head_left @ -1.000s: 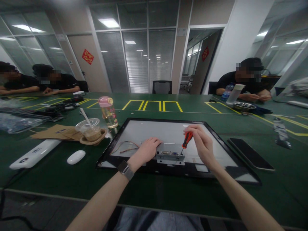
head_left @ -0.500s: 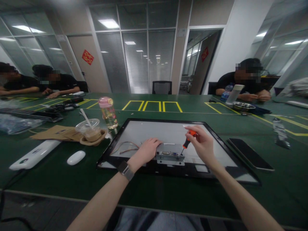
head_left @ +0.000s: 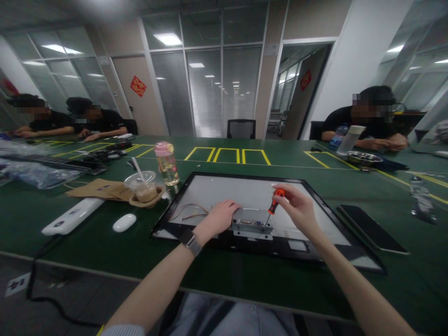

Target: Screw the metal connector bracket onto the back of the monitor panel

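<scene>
My right hand [head_left: 296,207] is closed on the handle of an orange and black screwdriver [head_left: 276,202]. The screwdriver tilts, its tip down at the right end of a metal bracket [head_left: 252,226] with display ports along its front. My left hand [head_left: 221,217] lies at the bracket's left end, fingers stretched out and touching it; the thumb is hidden. Beneath both hands is a flat display panel [head_left: 224,184] with a black frame and a pale grey back. Thin wires [head_left: 189,212] lie on the panel left of my left hand.
Left of the panel are a white mouse [head_left: 124,223], a white power strip [head_left: 72,217], a plastic cup with a straw [head_left: 142,184] and a pink-lidded bottle [head_left: 167,163]. A phone [head_left: 371,227] lies to the right. Other people sit at the far left and right.
The view has swung slightly left, so everything sits farther right in it. The screwdriver stands a little more upright, its tip still at the bracket; my left hand keeps its place.
</scene>
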Tool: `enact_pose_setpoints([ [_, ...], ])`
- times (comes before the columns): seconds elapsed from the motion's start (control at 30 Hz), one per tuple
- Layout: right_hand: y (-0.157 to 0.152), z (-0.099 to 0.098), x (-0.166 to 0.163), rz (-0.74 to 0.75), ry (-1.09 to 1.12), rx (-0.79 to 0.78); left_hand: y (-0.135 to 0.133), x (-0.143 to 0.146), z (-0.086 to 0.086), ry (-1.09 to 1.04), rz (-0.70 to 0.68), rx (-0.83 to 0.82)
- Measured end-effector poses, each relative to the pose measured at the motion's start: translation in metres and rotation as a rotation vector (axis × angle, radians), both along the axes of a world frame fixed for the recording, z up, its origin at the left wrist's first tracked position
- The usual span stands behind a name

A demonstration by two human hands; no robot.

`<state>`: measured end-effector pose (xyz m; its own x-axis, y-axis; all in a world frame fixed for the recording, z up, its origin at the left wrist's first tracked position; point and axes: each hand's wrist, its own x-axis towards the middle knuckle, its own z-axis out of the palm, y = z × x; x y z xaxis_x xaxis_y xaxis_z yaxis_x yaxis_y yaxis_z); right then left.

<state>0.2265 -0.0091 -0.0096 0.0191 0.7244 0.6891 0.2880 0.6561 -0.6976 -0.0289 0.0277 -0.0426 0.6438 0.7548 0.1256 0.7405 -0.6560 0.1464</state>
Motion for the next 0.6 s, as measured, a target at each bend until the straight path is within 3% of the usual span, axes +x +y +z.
enact_pose_setpoints([
  [0.07, 0.001, 0.000, 0.002, 0.021, 0.018, -0.027, -0.001, 0.000, 0.001, -0.004, 0.003, 0.002],
  [0.23, 0.002, 0.003, 0.005, 0.243, 0.134, -0.200, -0.003, 0.001, 0.002, -0.005, 0.017, 0.000],
  [0.6, -0.001, 0.011, 0.001, 0.286, 0.218, -0.204, -0.001, 0.001, 0.001, -0.015, 0.010, -0.001],
])
